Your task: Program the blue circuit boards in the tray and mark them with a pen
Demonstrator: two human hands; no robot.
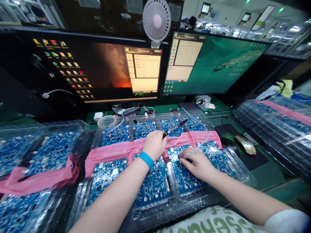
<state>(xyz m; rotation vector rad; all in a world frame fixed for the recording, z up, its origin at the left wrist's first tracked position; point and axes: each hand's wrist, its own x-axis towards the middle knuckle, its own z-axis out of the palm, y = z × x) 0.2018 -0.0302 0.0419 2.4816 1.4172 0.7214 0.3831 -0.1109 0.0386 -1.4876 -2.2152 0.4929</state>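
Observation:
My left hand (155, 144), with a blue band (146, 160) on the wrist, is closed round a dark pen (179, 126) that points to the upper right. It rests over a pink strip (111, 149) laid across the clear plastic tray (173, 178). My right hand (197, 163) is pinched over a blue circuit board (187, 183) in the tray. A thin pale cable (204, 139) runs down into its fingers; the cable's end is hidden by them. Several more blue boards lie in the tray's compartments.
Two monitors (102, 77) stand behind the tray, with a small white fan (157, 21) above. Another board tray (46, 178) is at the left, and stacked trays (279, 129) are at the right. A mouse (246, 144) lies on a dark pad (255, 159).

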